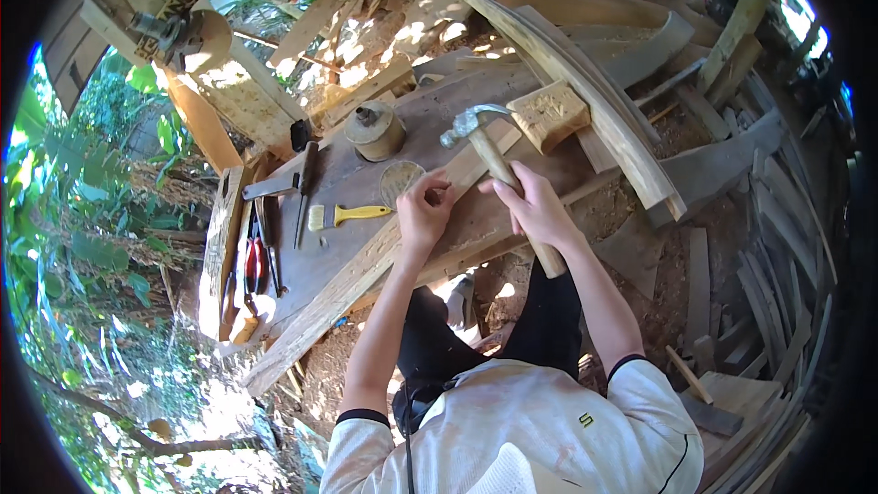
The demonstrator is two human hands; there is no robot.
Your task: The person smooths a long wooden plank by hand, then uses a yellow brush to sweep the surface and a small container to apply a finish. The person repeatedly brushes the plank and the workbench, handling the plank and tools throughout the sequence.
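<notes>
One beige round container (375,135), contents hidden, stands beyond the long pale wooden plank (337,291); we note right hand (538,209) clamped on wooden-handled steel hammer (493,158), left hand (422,216) curled, fingertip contact unclear.

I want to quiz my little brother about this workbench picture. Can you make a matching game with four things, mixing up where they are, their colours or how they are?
Things:
1. hammer
2. paintbrush
3. pliers
4. round container

Clues:
A. yellow-handled
B. standing upright, dark on top
C. held in the right hand
D. red-handled

Right pairs: 1-C, 2-A, 3-D, 4-B
</notes>
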